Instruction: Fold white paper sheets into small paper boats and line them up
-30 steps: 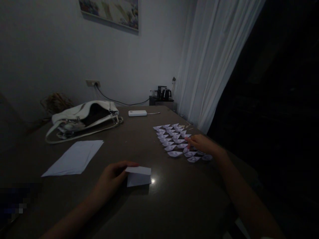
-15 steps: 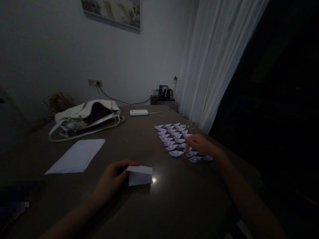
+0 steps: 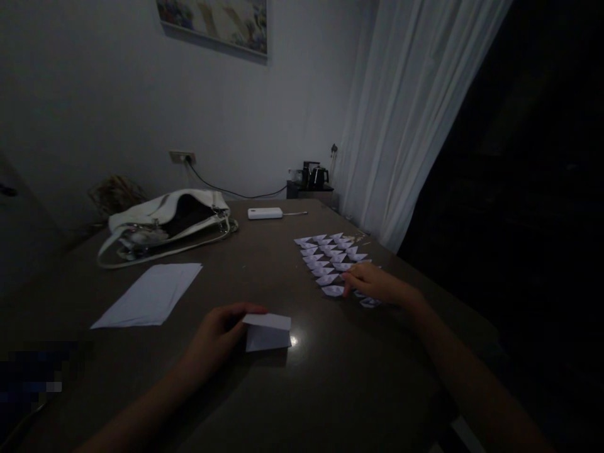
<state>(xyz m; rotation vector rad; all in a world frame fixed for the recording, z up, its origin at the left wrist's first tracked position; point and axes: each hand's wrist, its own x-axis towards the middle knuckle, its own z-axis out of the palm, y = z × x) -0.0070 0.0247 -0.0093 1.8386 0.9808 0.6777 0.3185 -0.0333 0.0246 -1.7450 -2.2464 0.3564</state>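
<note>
My left hand [image 3: 221, 333] grips a folded piece of white paper [image 3: 268, 333] by its left edge, thumb and fingers closed on it just above the table. My right hand [image 3: 370, 282] is over the near right part of several small white paper boats [image 3: 325, 272], which stand in rows. Its fingers are curled together and point down. The fingertips are beside or touching a boat [image 3: 333, 290] in the nearest row; whether they hold anything is hidden. The hand covers some of the boats behind it.
Loose white sheets [image 3: 151, 296] lie on the dark table [image 3: 264, 396] at left. Behind them rests a white handbag [image 3: 170, 220] with its strap trailing. A white power bank [image 3: 265, 213] with a short cable lies farther back. A black kettle [image 3: 319, 177] stands beyond the table.
My right hand has moved slightly left and toward me over the paper boats. My left hand keeps the folded paper in nearly the same place. The view has shifted slightly.
</note>
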